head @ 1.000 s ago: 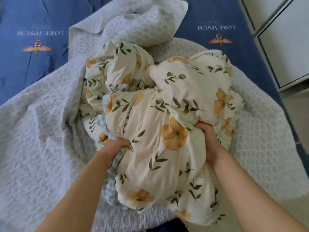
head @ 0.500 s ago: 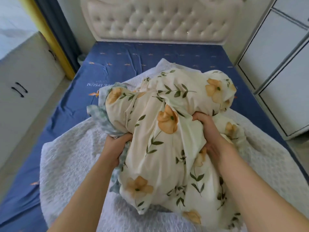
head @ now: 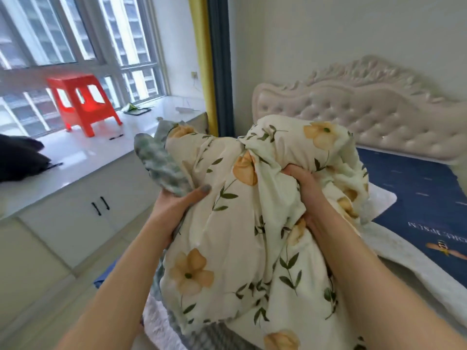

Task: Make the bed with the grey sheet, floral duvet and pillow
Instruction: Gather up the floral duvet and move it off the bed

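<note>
Beside the bed [head: 417, 183], both hands are gripping the bunched floral duvet [head: 227, 236], the left hand [head: 177, 200] and right hand [head: 303, 183] risking dragging the grey sheet [head: 417, 263] askew.

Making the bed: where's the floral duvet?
Head view, centre: the floral duvet, bunched, gripped by left hand and right hand, left of the blue mattress.

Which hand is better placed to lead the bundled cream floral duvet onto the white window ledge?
Probably the left hand: it grips the cream floral duvet on the side facing the white window ledge. The right hand grips it on the side toward the blue mattress, farther away.
</note>
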`<control>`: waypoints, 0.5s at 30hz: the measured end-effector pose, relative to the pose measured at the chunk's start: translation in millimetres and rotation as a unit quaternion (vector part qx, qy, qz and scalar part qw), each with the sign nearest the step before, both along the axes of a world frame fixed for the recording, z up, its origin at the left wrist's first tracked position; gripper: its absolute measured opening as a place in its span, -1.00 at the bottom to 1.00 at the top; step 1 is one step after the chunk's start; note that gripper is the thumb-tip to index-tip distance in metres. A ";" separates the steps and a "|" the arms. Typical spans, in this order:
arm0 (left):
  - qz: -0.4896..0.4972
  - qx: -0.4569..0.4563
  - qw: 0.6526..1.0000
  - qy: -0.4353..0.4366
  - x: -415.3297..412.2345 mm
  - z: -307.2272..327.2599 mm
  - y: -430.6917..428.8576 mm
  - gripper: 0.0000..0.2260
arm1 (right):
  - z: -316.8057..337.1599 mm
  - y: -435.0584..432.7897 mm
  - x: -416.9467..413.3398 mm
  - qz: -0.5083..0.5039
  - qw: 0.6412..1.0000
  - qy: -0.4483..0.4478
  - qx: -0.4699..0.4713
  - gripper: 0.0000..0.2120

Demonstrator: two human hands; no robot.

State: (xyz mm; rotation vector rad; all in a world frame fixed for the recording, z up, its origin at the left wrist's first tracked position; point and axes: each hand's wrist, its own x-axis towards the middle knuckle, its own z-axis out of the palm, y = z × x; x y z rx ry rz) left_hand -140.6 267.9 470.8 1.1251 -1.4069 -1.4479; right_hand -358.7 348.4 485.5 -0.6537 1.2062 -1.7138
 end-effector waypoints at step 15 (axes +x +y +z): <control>0.262 -0.136 0.955 0.006 264.4 121.1 75.7 -0.61 | 115.3 -48.5 256.2 0.225 0.961 0.110 -0.121 -0.70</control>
